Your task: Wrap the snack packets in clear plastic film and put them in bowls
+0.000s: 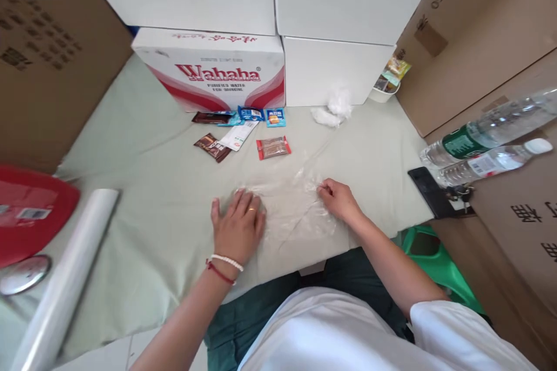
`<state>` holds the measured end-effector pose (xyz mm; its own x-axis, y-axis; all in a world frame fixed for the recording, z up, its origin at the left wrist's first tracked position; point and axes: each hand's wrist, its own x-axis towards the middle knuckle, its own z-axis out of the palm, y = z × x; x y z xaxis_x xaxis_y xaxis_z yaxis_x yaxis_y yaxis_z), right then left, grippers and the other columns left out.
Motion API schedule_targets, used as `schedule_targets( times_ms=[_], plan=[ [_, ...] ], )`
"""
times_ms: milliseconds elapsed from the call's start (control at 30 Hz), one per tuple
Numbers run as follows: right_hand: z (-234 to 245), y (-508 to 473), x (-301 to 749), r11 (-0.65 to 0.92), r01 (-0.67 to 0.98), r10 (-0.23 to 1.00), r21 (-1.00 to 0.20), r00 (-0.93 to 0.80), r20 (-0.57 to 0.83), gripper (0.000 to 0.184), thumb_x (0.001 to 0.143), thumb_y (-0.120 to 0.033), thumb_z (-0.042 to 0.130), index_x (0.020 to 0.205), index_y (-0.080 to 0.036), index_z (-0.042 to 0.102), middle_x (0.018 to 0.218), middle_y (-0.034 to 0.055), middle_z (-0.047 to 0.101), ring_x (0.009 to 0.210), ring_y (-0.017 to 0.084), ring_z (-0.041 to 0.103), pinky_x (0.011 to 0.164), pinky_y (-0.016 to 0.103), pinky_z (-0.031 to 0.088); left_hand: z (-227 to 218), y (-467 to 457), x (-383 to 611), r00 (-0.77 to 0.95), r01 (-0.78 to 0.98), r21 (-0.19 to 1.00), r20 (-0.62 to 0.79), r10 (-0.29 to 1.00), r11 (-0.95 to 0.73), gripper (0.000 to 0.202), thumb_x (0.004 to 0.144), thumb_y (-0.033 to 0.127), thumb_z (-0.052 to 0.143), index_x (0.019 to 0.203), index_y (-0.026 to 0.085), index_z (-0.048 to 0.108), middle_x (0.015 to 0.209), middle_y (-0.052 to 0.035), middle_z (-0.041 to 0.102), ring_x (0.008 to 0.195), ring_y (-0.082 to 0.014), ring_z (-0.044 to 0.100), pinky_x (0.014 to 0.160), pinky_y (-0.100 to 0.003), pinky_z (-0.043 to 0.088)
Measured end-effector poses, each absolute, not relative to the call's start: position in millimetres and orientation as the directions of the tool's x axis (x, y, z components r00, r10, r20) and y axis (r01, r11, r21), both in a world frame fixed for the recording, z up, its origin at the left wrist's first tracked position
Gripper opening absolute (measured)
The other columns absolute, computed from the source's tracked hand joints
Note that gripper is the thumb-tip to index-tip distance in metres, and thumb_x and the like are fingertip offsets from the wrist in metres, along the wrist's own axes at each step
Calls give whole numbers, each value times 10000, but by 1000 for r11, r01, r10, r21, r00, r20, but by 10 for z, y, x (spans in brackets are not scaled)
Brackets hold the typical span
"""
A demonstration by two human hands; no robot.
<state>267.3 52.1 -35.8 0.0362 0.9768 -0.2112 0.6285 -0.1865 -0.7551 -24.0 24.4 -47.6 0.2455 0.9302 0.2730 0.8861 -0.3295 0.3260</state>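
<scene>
A clear plastic bag (292,204) lies flat on the pale green cloth (143,197) in front of me. My left hand (238,225) rests flat on the bag's left edge, fingers stretched out. My right hand (337,198) pinches the bag's right edge with closed fingers. Beyond the bag lie several small snack packets: a red-ended one (272,147), a brown one (212,146), a white one (238,135) and blue ones (262,116).
A Wahaha carton (213,69) and white boxes (335,72) stand at the back. Cardboard boxes flank both sides. A roll of clear film (65,278) lies at left by a red lid (30,214). Two water bottles (487,145) and crumpled plastic (333,109) are at right.
</scene>
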Motion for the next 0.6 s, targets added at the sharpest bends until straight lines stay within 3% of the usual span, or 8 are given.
schedule_targets(
  times_ms=[67, 133, 267, 333, 400, 433, 500, 600],
  plan=[
    [-273, 693, 2909, -177, 660, 978, -730, 36, -204, 349, 939, -531, 519, 835, -228, 657, 698, 11, 638, 670, 192, 584, 668, 307, 448, -535, 304, -337, 291, 884, 319, 197, 936, -342, 446, 1023, 381, 423, 1372, 229, 655, 1496, -173, 625, 1432, -352, 536, 1236, -682, 184],
    [-146, 1033, 3200, -150, 708, 988, -690, 139, -72, 406, 943, -580, 500, 904, -221, 686, 794, 48, 679, 758, 220, 625, 756, 347, 493, -584, 330, -426, 343, 870, 309, 178, 922, -383, 504, 1034, 424, 398, 1445, 226, 611, 1549, -171, 578, 1445, -343, 528, 1237, -659, 214],
    [54, 2076, 3689, -96, 818, 914, -567, 298, 276, 594, 921, -598, 565, 1335, -176, 611, 1273, 202, 644, 1168, 342, 618, 1056, 523, 467, -638, 306, -514, 384, 860, 276, 202, 901, -429, 539, 1036, 459, 401, 1485, 223, 584, 1562, -166, 565, 1447, -344, 530, 1252, -646, 200],
    [53, 2564, 3775, -98, 866, 927, -491, 259, 272, 863, 854, -623, 682, 1542, -166, 433, 1516, 254, 467, 1391, 412, 481, 1156, 596, 383, -649, 296, -521, 390, 858, 267, 217, 895, -438, 541, 1033, 470, 415, 1488, 229, 582, 1564, -160, 564, 1441, -343, 537, 1258, -636, 193],
    [-20, 2901, 3744, -92, 904, 971, -418, 174, 162, 1062, 754, -591, 816, 1613, -184, 342, 1613, 258, 350, 1463, 451, 398, 1181, 614, 362, -656, 292, -522, 397, 853, 262, 234, 888, -450, 555, 1028, 492, 437, 1499, 232, 570, 1568, -155, 560, 1436, -342, 543, 1262, -622, 189],
    [-73, 3004, 3695, -77, 917, 988, -391, 123, 94, 1068, 734, -546, 851, 1614, -197, 355, 1611, 249, 362, 1451, 451, 417, 1174, 606, 380, -659, 287, -524, 400, 851, 260, 243, 884, -456, 568, 1024, 504, 449, 1510, 232, 558, 1570, -155, 558, 1432, -343, 546, 1264, -616, 188],
    [-188, 3099, 3557, 18, 935, 1000, -353, -12, 19, 897, 803, -430, 810, 1584, -207, 428, 1547, 224, 461, 1378, 410, 509, 1146, 574, 431, -662, 263, -531, 403, 848, 253, 264, 876, -466, 601, 1016, 516, 472, 1539, 224, 522, 1571, -160, 555, 1424, -346, 554, 1264, -612, 185],
    [-316, 3107, 3314, 239, 913, 970, -331, -237, 45, 635, 935, -251, 610, 1557, -215, 487, 1532, 170, 504, 1368, 322, 530, 1172, 515, 430, -653, 174, -543, 404, 853, 234, 274, 873, -467, 629, 1017, 490, 488, 1580, 211, 456, 1590, -168, 531, 1420, -343, 557, 1264, -610, 182]
  ],
)
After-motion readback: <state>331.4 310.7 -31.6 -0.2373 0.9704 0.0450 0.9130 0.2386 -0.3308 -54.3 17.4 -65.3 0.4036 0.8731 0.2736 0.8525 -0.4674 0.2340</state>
